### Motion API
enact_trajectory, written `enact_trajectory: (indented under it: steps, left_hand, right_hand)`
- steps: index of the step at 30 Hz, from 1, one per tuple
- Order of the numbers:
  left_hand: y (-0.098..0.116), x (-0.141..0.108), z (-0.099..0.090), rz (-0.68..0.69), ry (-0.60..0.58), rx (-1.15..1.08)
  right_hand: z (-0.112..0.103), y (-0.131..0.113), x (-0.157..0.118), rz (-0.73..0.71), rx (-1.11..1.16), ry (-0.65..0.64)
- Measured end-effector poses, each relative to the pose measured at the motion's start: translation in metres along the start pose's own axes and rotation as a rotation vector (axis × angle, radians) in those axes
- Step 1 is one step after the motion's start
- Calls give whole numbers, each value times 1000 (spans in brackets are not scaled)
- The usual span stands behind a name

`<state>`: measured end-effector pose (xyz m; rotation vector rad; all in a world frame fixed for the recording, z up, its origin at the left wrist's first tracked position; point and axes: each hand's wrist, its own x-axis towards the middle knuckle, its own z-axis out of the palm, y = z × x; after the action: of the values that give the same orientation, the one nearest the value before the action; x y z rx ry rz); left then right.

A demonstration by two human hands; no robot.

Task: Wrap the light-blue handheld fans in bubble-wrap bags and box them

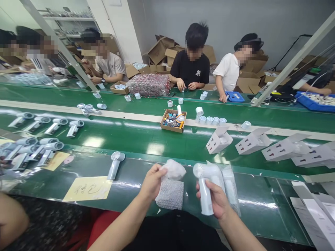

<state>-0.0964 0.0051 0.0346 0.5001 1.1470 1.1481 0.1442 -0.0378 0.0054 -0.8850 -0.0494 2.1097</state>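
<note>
Between the thumb and fingers of my left hand (155, 179) is the edge of a translucent white plastic bag (176, 169). Below it, a stack of bubble wrap (170, 195) lies on the dark green bench. My right hand (216, 197) is wrapped round the handle of a light blue handheld fan (205, 195), its round head pointing up. Just behind that fan and to its right lie wrapped fans (230, 188) in clear bubble bags. Another bare fan (115, 165) rests on the bench to the left, beside a yellow paper with handwriting (87, 188).
Across the green conveyor (141, 139) sit a small box of parts (173, 120) and open white boxes (220, 140) at the right. More fans (49, 150) lie at the left. Several people work on the far side. White cartons (311, 212) stand at the right edge.
</note>
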Motion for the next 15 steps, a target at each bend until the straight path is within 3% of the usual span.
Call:
enact_trajectory:
  steps: [4,9,12,15]
  left_hand:
    - [0,12,10,-113,-26,44]
    - [-32,25,32,-97,34,247]
    - [-29,47,26,-13,103,336]
    - [-8,73,9,56,177,444]
  right_hand:
    - [-11,-7,-3,25,109,-67]
    - [10,6,4,-24,10,-98]
    - [15,7,9,-101,-131,-19]
    - [8,4,15,-113,-222,112]
